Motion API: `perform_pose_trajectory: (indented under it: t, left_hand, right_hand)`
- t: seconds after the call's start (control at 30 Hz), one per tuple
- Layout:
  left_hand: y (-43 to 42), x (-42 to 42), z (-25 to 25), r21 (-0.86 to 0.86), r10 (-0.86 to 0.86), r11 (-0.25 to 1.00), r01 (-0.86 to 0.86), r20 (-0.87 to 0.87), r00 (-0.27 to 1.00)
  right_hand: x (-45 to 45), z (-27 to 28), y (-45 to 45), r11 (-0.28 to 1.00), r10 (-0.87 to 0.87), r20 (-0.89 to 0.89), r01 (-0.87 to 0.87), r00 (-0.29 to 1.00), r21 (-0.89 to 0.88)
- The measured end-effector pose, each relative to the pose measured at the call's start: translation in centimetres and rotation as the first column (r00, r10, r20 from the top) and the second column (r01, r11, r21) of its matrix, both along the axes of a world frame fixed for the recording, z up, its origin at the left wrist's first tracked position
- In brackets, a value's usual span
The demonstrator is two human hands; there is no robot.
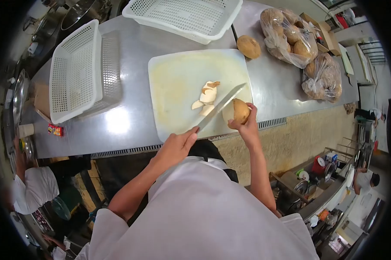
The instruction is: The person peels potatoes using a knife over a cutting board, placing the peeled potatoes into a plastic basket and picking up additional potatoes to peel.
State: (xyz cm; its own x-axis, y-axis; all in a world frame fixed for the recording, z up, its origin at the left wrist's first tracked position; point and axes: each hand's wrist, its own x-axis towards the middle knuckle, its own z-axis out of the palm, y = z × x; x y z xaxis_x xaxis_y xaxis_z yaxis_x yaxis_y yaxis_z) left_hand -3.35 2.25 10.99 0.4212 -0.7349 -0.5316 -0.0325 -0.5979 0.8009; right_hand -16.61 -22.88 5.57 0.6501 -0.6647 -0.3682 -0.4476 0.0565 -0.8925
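My left hand [176, 146] is wrapped round the handle of a knife [221, 105], its long blade slanting up and to the right over the white cutting board [174, 78]. In my right hand [248, 125] is a cut jicama [241, 111], brown-skinned with a pale cut face turned toward the blade. The blade lies close to that face; whether they touch I cannot tell. Just left of the blade, several pale cut pieces [208, 95] with bits of brown skin lie on the board. A whole jicama [248, 47] rests at the board's upper right corner.
White perforated baskets stand at the left [74, 73] and at the back [184, 17] of the steel table [132, 93]. Clear bags of jicamas [290, 37] [322, 78] sit at the right. A small red packet [55, 130] lies near the left edge. Another person [37, 186] stands at far left.
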Motion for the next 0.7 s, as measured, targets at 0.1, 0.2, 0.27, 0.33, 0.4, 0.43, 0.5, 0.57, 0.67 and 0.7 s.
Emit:
perform_pose_trajectory:
  t: [0.1,0.2,0.27,0.33,0.4,0.43,0.5,0.57,0.67,0.7]
  left_hand:
    - [0.7,-0.8,3.7,-0.061,-0.116,0.990,0.128,0.178,0.977]
    - [2.1,-1.7,5.2,-0.009,-0.194,0.980,0.200,0.198,0.961]
    - [1.9,-1.8,5.2,0.017,-0.229,0.973,0.230,0.218,0.949]
    - [0.3,-1.8,4.4,0.004,-0.215,0.976,0.218,0.169,0.962]
    - [-3.7,-1.8,1.0,-0.001,-0.191,0.981,0.195,0.202,0.961]
    - [-4.9,-1.8,0.3,-0.015,-0.165,0.985,0.173,0.226,0.960]
    - [-5.2,-1.8,0.4,-0.045,-0.148,0.986,0.160,0.211,0.966]
    - [-4.2,-1.4,1.2,-0.059,-0.136,0.987,0.151,0.202,0.970]
    - [-1.3,-2.4,1.8,-0.162,-0.064,0.983,0.087,0.143,0.988]
    - [-1.6,-2.6,0.9,-0.133,-0.027,0.990,0.042,0.115,0.993]
  right_hand:
    - [-0.7,-0.7,0.1,0.993,0.093,-0.044,-0.096,0.995,-0.069]
    - [-1.1,-1.8,-0.1,0.988,0.129,0.009,-0.127,0.992,-0.090]
    - [-1.1,-1.6,0.1,0.987,0.136,-0.088,-0.143,0.987,-0.068]
    - [-1.2,-1.7,0.3,0.979,0.124,-0.091,-0.137,0.988,-0.154]
    - [-1.0,-1.3,0.9,0.962,0.110,-0.086,-0.128,0.990,-0.239]
    - [-0.8,-0.2,1.4,0.969,0.095,-0.103,-0.116,0.990,-0.217]
    - [-1.1,0.4,1.2,0.972,0.089,-0.118,-0.113,0.989,-0.208]
    - [-1.4,-1.2,1.3,0.958,0.086,-0.101,-0.110,0.991,-0.266]
    - [-1.6,-1.2,1.3,0.957,0.095,-0.071,-0.110,0.993,-0.267]
    - [-1.5,-0.7,1.4,0.966,0.082,-0.091,-0.101,0.992,-0.236]
